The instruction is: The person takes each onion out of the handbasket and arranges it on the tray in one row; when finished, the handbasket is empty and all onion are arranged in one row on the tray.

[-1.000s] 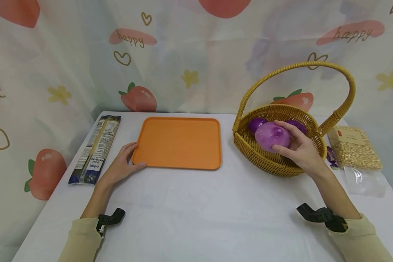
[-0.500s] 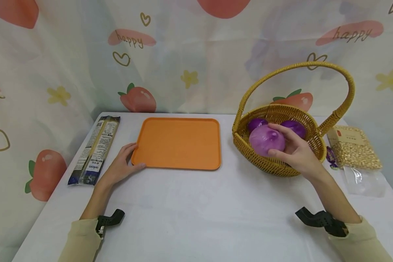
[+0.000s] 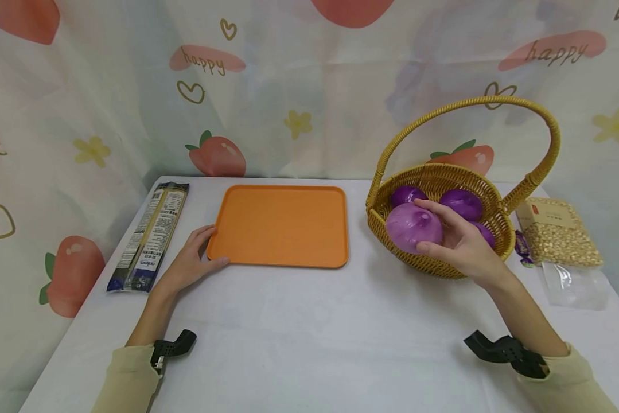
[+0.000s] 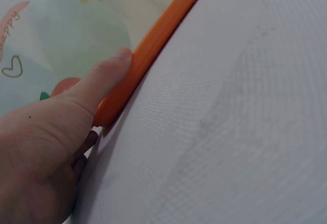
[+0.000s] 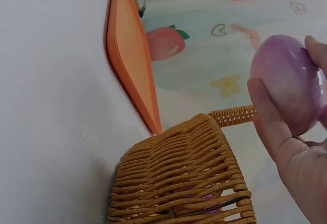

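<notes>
My right hand [image 3: 464,244] holds a shiny light-purple onion [image 3: 414,228] with a pointed tip, between thumb and fingers. The onion is up over the left front of a woven basket [image 3: 417,261]; the right wrist view also shows the onion [image 5: 286,83] above the rim. Inside the basket lie glossy dark-purple rounded things [image 3: 461,203], one partly behind the hand. My left hand [image 3: 190,261] grips the near left corner of an orange tray [image 3: 280,226], thumb at the front rim and fingers at the left side. In the left wrist view the thumb touches the tray's rim [image 4: 153,43].
A long dark packet [image 3: 149,236] lies left of the tray. The basket's tall handle [image 3: 474,103] arches over it. Right of the basket are a bag of pale grains [image 3: 562,235] and a small purple wrapped candy [image 3: 522,249]. A printed cloth [image 3: 299,74] hangs behind the white table.
My right hand has moved the onion left and toward me over the basket. More of the dark-purple things behind it now shows. The left hand and tray have stayed still.
</notes>
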The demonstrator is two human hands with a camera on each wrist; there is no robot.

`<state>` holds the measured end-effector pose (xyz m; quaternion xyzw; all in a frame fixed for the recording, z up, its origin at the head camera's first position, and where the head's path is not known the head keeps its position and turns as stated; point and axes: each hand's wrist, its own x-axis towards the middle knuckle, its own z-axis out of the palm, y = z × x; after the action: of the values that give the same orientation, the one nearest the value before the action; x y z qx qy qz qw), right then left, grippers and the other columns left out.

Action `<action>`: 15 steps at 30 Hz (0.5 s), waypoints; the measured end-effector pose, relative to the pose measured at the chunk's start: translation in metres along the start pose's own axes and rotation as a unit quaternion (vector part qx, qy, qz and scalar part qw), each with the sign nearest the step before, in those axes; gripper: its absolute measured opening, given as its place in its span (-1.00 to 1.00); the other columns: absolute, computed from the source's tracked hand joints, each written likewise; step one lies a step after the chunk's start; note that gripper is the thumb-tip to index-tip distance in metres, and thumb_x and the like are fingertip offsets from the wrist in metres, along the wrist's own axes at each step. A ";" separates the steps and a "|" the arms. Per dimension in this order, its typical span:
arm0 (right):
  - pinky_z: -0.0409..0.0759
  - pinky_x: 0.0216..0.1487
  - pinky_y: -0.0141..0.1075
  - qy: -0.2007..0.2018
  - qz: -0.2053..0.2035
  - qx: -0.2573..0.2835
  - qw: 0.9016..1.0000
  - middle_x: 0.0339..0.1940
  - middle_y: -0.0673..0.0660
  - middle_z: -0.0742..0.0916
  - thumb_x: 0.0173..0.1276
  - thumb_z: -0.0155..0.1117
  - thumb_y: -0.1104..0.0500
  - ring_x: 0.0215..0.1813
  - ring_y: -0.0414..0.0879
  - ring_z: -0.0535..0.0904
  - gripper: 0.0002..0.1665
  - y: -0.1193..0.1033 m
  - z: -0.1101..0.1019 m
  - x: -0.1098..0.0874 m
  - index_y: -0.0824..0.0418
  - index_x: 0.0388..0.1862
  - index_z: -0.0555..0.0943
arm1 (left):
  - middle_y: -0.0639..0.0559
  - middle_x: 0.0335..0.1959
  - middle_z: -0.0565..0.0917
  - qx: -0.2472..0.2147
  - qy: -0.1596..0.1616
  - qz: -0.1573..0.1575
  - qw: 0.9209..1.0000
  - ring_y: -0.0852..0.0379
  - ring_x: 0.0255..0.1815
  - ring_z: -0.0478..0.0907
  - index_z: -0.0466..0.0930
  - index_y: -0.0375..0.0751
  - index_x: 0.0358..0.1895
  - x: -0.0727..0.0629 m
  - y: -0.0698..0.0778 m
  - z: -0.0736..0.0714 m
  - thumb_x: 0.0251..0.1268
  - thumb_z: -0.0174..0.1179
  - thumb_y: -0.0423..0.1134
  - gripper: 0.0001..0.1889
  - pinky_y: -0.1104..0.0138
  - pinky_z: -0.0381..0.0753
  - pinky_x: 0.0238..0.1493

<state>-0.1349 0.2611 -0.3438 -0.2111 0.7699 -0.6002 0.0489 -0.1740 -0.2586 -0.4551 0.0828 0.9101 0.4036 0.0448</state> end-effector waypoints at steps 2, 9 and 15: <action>0.59 0.08 -0.57 -0.004 0.001 0.005 1.000 0.36 -0.03 0.33 0.29 0.20 0.47 0.29 -0.33 0.38 -0.18 0.000 0.001 0.000 0.14 0.49 0.22 | -0.13 0.53 0.08 -0.001 0.000 0.001 1.000 -0.15 0.59 -0.01 0.13 -0.24 0.48 0.000 0.000 0.000 0.09 0.41 0.05 -0.05 -0.05 0.07 0.56; 0.58 0.09 -0.57 -0.014 0.005 -0.004 1.000 0.37 -0.07 0.34 0.31 0.20 0.46 0.30 -0.35 0.36 -0.20 0.002 0.007 -0.001 0.13 0.48 0.23 | -0.13 0.53 0.08 0.001 -0.002 -0.002 1.000 -0.15 0.59 -0.01 0.13 -0.23 0.48 0.000 0.000 0.000 0.09 0.41 0.06 -0.05 -0.04 0.07 0.56; 0.57 0.11 -0.57 -0.026 -0.010 -0.013 1.000 0.38 -0.09 0.35 0.30 0.19 0.47 0.31 -0.33 0.35 -0.22 0.002 0.011 -0.002 0.16 0.47 0.23 | -0.13 0.54 0.07 0.002 -0.002 -0.004 1.000 -0.15 0.59 -0.01 0.13 -0.22 0.48 0.000 0.000 0.000 0.09 0.41 0.06 -0.05 -0.05 0.07 0.56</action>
<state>-0.1303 0.2519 -0.3495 -0.2347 0.7738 -0.5853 0.0598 -0.1740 -0.2583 -0.4550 0.0799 0.9110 0.4018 0.0478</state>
